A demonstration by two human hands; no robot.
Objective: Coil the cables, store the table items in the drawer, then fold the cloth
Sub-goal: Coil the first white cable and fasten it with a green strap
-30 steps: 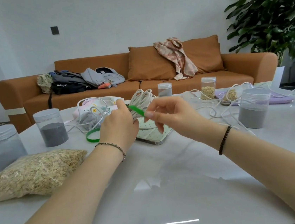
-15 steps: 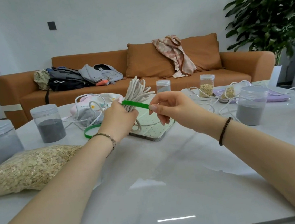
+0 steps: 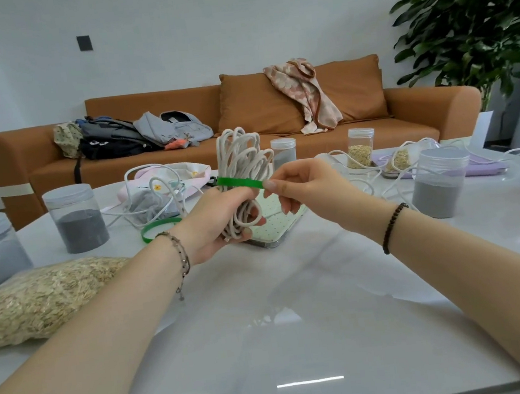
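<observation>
The left hand (image 3: pixel 213 221) grasps the coiled cable (image 3: pixel 243 163) upright above the table (image 3: pixel 267 325)'s middle. The right hand (image 3: pixel 310 191) pinches a green strap (image 3: pixel 239 181) drawn across the coil.

Bare glossy tabletop (image 3: pixel 284 339) wide open across lower centre, oat bag (image 3: pixel 37 300) blocking lower left, two sand jars (image 3: pixel 74 218) behind it at left, grey jar (image 3: pixel 438 183) at right, loose white cables (image 3: pixel 370 188) tangled mid right, narrow gaps between
</observation>
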